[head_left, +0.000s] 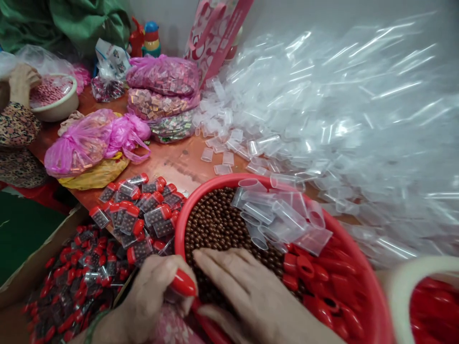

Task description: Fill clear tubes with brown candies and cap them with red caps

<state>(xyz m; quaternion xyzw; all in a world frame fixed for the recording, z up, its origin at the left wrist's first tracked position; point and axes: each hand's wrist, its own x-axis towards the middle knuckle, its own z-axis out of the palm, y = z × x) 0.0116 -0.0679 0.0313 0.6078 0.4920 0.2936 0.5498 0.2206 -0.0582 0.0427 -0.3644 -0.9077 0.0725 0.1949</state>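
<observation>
My left hand [158, 284], at the near rim of the red basin [215, 184], is closed around a small container whose red cap [183, 283] sticks out; its body is mostly hidden by my fingers. Inside the basin, my right hand [247, 291] lies over brown candy balls [217, 217] with fingers stretched out and its tips among them. Nothing shows in its grasp, though the palm side is hidden. Clear plastic tubes [283, 215] rest on the balls at the basin's far side. Red caps [337, 291] fill its right part.
Filled red-capped containers [143, 205] lie left of the basin, with more in a cardboard box [43, 255]. A large heap of clear tubes [333, 124] covers the right. Pink bags [165, 76] stand behind. At far left, a co-worker's hand [23, 79] is at a white bowl [59, 110].
</observation>
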